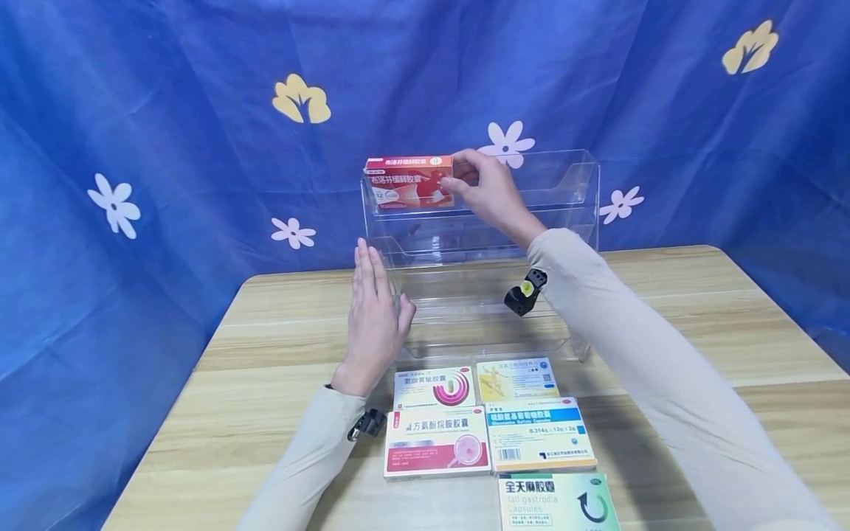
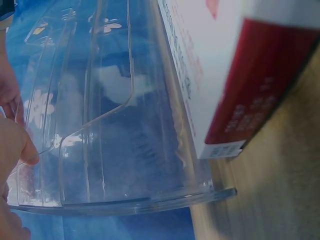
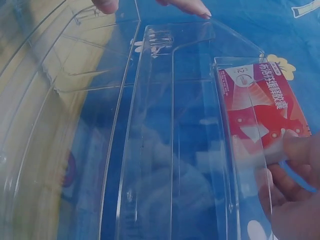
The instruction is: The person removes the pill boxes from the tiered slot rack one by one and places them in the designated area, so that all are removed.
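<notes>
A clear plastic tiered rack stands upright at the back of the wooden table. In its top tier, at the left end, sits a red medicine box with white lettering. My right hand pinches that box by its right end, thumb on the front face; the right wrist view shows the red box behind the clear front lip, with the fingers at its edge. Lower down, my left hand lies along the rack's left side, fingers straight and pointing up, thumb toward the front.
Before the rack lie several medicine boxes: a white and magenta one, a pink and white one, a yellow and white one, a blue and white one and a green and white one. A blue flowered curtain hangs behind.
</notes>
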Action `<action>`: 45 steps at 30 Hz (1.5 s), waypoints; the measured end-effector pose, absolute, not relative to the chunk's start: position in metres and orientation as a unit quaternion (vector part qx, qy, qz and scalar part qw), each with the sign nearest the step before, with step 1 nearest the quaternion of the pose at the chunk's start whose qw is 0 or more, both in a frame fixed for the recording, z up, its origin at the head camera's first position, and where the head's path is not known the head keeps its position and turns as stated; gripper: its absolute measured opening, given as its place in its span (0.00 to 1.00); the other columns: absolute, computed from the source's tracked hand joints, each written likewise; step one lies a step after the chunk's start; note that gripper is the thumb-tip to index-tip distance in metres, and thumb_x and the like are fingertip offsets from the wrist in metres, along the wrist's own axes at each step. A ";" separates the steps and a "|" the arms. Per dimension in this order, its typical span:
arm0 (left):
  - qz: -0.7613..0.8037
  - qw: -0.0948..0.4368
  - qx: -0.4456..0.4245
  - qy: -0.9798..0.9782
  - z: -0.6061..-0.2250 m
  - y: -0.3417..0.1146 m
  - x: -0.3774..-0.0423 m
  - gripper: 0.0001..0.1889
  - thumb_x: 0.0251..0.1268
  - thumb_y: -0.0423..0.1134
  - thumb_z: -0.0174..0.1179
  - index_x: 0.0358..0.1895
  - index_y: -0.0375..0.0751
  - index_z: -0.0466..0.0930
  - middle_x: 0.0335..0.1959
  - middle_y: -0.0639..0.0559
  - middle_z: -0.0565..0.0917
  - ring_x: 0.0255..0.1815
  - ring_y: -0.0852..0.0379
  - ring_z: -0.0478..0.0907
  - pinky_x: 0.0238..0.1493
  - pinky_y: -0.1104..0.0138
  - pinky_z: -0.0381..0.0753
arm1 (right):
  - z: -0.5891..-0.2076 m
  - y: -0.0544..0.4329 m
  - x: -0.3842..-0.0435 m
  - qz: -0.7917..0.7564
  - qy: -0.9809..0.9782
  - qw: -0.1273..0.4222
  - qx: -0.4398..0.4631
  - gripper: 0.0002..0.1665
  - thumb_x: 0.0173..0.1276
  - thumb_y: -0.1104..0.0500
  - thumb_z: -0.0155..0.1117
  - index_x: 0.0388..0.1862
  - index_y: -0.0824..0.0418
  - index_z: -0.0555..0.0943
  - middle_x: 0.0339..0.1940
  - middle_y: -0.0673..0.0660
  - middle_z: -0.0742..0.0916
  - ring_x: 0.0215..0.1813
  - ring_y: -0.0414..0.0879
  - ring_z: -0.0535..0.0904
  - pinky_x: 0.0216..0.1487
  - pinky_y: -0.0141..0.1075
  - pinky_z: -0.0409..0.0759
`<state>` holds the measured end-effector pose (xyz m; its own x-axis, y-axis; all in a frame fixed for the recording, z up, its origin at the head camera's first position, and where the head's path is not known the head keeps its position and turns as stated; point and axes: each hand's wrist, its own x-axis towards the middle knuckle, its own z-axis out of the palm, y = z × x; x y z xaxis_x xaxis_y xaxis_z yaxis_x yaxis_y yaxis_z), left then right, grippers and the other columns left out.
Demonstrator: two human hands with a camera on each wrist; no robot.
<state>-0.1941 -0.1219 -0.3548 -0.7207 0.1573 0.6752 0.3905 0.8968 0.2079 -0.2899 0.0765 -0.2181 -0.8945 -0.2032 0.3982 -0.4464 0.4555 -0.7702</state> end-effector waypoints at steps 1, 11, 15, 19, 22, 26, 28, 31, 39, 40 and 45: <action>-0.171 0.342 -0.150 -0.912 -0.355 -0.122 -0.194 0.42 0.64 0.36 0.53 0.73 0.22 0.39 0.77 0.33 0.36 0.78 0.45 0.32 0.76 0.55 0.42 | -0.218 0.077 -0.290 0.487 -0.842 0.126 0.195 0.19 0.67 0.58 0.65 0.55 0.63 0.79 0.48 0.58 0.84 0.47 0.46 0.79 0.50 0.35 0.77; -0.173 0.341 -0.152 -0.911 -0.355 -0.123 -0.194 0.42 0.65 0.37 0.53 0.73 0.22 0.39 0.77 0.33 0.36 0.78 0.45 0.33 0.76 0.55 0.41 | -0.217 0.081 -0.291 0.522 -0.822 0.135 0.186 0.19 0.68 0.60 0.64 0.56 0.64 0.79 0.49 0.60 0.85 0.49 0.48 0.81 0.50 0.36 0.79; -0.172 0.344 -0.153 -0.910 -0.355 -0.124 -0.195 0.42 0.65 0.37 0.53 0.73 0.22 0.38 0.77 0.32 0.36 0.78 0.44 0.33 0.76 0.53 0.43 | -0.215 0.083 -0.290 0.529 -0.813 0.146 0.193 0.19 0.67 0.61 0.65 0.56 0.65 0.79 0.49 0.61 0.85 0.49 0.48 0.81 0.48 0.35 0.79; -0.169 0.347 -0.155 -0.909 -0.355 -0.124 -0.196 0.42 0.64 0.37 0.53 0.73 0.21 0.39 0.77 0.32 0.37 0.78 0.43 0.34 0.75 0.51 0.46 | -0.214 0.087 -0.289 0.525 -0.814 0.157 0.194 0.19 0.67 0.60 0.64 0.56 0.64 0.80 0.48 0.60 0.85 0.49 0.47 0.81 0.46 0.34 0.79; -0.170 0.344 -0.155 -0.910 -0.355 -0.124 -0.196 0.43 0.64 0.36 0.54 0.73 0.21 0.39 0.77 0.32 0.37 0.78 0.43 0.34 0.76 0.51 0.45 | -0.214 0.089 -0.287 0.524 -0.814 0.164 0.191 0.18 0.68 0.59 0.64 0.56 0.62 0.80 0.47 0.58 0.85 0.49 0.46 0.81 0.46 0.34 0.78; -0.174 0.340 -0.154 -0.911 -0.356 -0.124 -0.196 0.42 0.65 0.36 0.53 0.73 0.22 0.38 0.77 0.33 0.35 0.78 0.45 0.32 0.76 0.53 0.42 | -0.213 0.091 -0.286 0.527 -0.814 0.163 0.183 0.19 0.68 0.58 0.64 0.56 0.60 0.80 0.47 0.56 0.85 0.49 0.44 0.81 0.47 0.34 0.79; -0.174 0.341 -0.155 -0.911 -0.356 -0.124 -0.197 0.41 0.65 0.37 0.52 0.73 0.22 0.39 0.77 0.33 0.35 0.78 0.44 0.33 0.76 0.54 0.41 | -0.213 0.092 -0.285 0.529 -0.813 0.164 0.179 0.19 0.68 0.58 0.64 0.57 0.59 0.80 0.47 0.56 0.85 0.48 0.43 0.81 0.47 0.34 0.80; -0.173 0.345 -0.157 -0.909 -0.357 -0.125 -0.197 0.41 0.65 0.37 0.52 0.73 0.22 0.39 0.77 0.33 0.36 0.78 0.44 0.33 0.76 0.53 0.43 | -0.212 0.093 -0.285 0.532 -0.810 0.167 0.179 0.19 0.68 0.58 0.64 0.57 0.60 0.80 0.47 0.56 0.85 0.48 0.44 0.81 0.48 0.34 0.81; -0.177 0.338 -0.154 -0.912 -0.355 -0.124 -0.196 0.42 0.65 0.37 0.52 0.74 0.23 0.38 0.77 0.34 0.35 0.78 0.46 0.31 0.76 0.53 0.43 | -0.211 0.095 -0.286 0.543 -0.802 0.172 0.181 0.19 0.68 0.59 0.64 0.57 0.61 0.80 0.47 0.57 0.86 0.47 0.44 0.81 0.49 0.33 0.80; -0.178 0.337 -0.154 -0.912 -0.354 -0.124 -0.196 0.42 0.65 0.37 0.52 0.74 0.23 0.38 0.77 0.34 0.35 0.78 0.46 0.31 0.76 0.52 0.43 | -0.210 0.095 -0.286 0.544 -0.802 0.171 0.179 0.20 0.68 0.59 0.64 0.58 0.60 0.80 0.47 0.57 0.86 0.47 0.43 0.81 0.50 0.33 0.80; -0.173 0.340 -0.153 -0.911 -0.355 -0.124 -0.196 0.41 0.65 0.37 0.52 0.73 0.21 0.40 0.77 0.32 0.36 0.78 0.42 0.35 0.75 0.51 0.46 | -0.210 0.095 -0.285 0.547 -0.800 0.166 0.181 0.20 0.68 0.58 0.64 0.58 0.60 0.79 0.47 0.57 0.85 0.47 0.43 0.81 0.49 0.33 0.80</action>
<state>-0.1961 -0.1240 -0.3547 -0.7213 0.1616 0.6735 0.3977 0.8928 0.2117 -0.2852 0.0951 -0.2103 -0.8791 -0.1087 0.4640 -0.4718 0.3358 -0.8153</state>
